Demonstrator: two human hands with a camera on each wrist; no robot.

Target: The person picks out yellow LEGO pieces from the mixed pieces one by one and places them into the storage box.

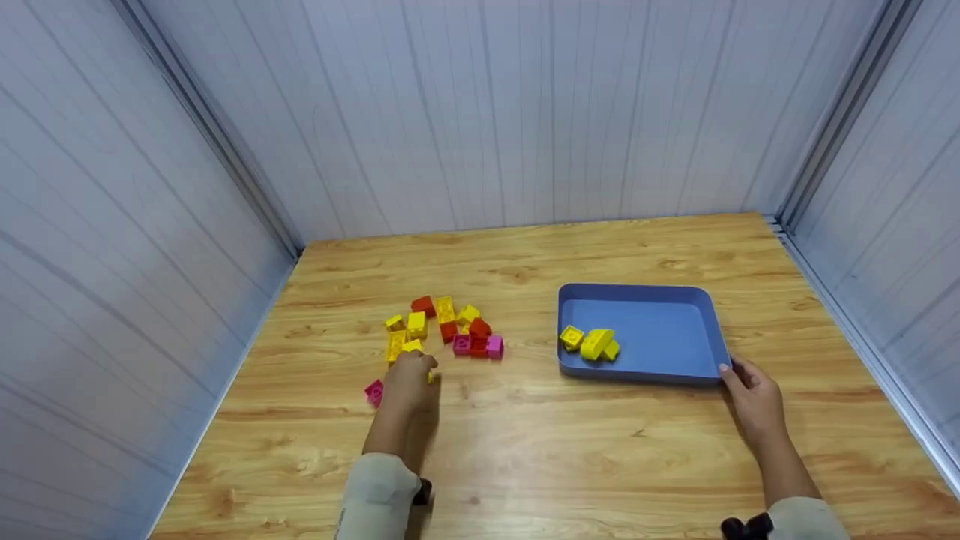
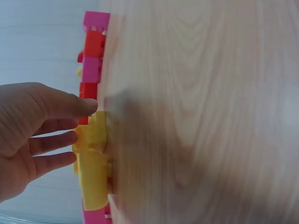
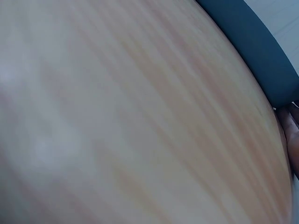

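Observation:
Over the near left part of a loose group of toy building bricks, my left hand reaches down. In the left wrist view its thumb and fingers are parted beside yellow bricks, and no brick is seen pinched between them. Around it lie a yellow brick, a red brick and a pink brick. My right hand grips the near right corner of a blue tray, thumb on the rim. Several yellow bricks sit at the tray's left end. In the right wrist view, only part of that hand shows.
A wooden tabletop carries everything. Pale panel walls enclose it at the back and both sides. One magenta brick lies left of my left wrist, apart from the group.

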